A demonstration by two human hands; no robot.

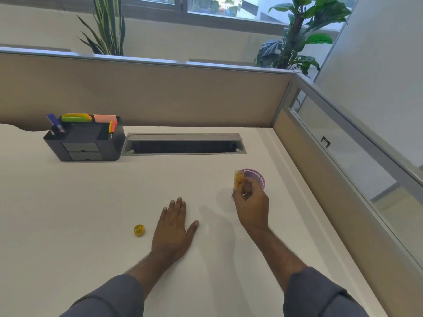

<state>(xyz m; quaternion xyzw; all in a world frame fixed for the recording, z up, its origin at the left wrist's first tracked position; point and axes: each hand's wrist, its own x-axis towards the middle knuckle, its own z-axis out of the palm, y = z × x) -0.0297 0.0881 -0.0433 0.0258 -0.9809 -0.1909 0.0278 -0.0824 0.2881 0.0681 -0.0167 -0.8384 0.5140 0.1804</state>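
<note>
My right hand pinches a small yellow-orange translucent piece and holds it upright above the desk, just in front of a purple mesh cup, whose near side the hand hides. My left hand lies flat on the white desk, palm down with its fingers straight and nothing under it that I can see. A small round yellow object sits on the desk a little to the left of that hand, apart from it.
A black desk organiser with markers and coloured sticky notes stands at the back left. A grey cable slot is set into the desk behind the hands. Beige partitions wall the desk at the back and right.
</note>
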